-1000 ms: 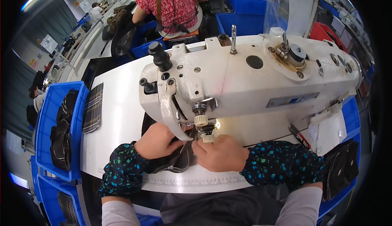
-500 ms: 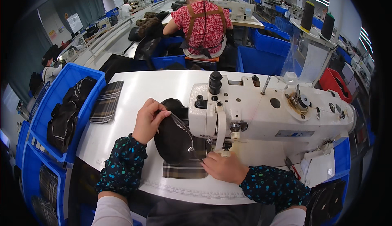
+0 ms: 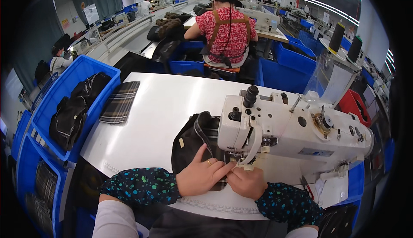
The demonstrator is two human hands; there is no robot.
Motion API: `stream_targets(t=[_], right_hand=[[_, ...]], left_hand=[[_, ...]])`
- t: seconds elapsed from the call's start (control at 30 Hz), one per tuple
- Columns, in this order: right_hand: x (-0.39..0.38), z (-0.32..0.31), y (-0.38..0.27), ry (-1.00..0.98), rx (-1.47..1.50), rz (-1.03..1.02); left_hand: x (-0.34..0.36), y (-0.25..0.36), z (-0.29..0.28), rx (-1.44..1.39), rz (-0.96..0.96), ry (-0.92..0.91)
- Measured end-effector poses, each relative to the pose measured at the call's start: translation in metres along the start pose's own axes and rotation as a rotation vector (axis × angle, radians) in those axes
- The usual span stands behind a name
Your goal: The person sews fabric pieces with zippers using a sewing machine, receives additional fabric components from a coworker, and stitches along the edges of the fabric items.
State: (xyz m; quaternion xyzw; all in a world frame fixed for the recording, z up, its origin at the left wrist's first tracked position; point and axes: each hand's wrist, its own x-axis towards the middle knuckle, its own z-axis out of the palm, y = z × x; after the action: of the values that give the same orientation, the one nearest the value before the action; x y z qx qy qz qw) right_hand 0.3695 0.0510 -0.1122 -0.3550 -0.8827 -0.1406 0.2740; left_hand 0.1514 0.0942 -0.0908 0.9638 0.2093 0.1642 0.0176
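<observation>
A dark fabric piece (image 3: 183,145) with a small pale label lies at the left of the white sewing machine (image 3: 275,130). A grey zipper strip (image 3: 201,130) curves along its upper part. My left hand (image 3: 200,175) lies on this piece with fingers stretched out, some pointing at the presser foot (image 3: 235,157). Just below the foot, my right hand (image 3: 247,181) is closed, its fingertips pinching the fabric's edge beside my left fingertips. What lies between those fingertips is partly hidden. A bit of plaid cloth (image 3: 219,186) shows under my hands.
Folded plaid cloth (image 3: 120,102) rests at the table's left. Blue bins (image 3: 112,76) with dark pieces stand beside it. Red-handled scissors (image 3: 307,187) lie right of my right hand. Thread cones (image 3: 337,38) stand behind the machine. A person in red (image 3: 226,33) sits ahead.
My left hand has let go of the lifted zipper and moved down and right to the fabric by the presser foot. My right hand is now closed beside it. The view has shifted slightly.
</observation>
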Motion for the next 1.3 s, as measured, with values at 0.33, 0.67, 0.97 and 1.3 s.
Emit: stream_targets(t=[0.33,0.67,0.97,1.3], right_hand=[[-0.008,0.004,-0.003,0.049,0.006,0.162],[-0.019,-0.01,-0.048,-0.268,0.008,0.091],[-0.016,-0.01,-0.054,-0.263,0.084,0.105],[-0.014,-0.006,-0.054,-0.238,0.051,0.094]], left_hand=[[-0.006,0.002,-0.002,0.311,0.087,0.322],[-0.013,0.009,-0.004,0.063,0.031,-0.017],[-0.011,0.016,-0.004,0.049,-0.068,-0.057],[-0.008,0.012,-0.004,-0.049,-0.094,-0.11]])
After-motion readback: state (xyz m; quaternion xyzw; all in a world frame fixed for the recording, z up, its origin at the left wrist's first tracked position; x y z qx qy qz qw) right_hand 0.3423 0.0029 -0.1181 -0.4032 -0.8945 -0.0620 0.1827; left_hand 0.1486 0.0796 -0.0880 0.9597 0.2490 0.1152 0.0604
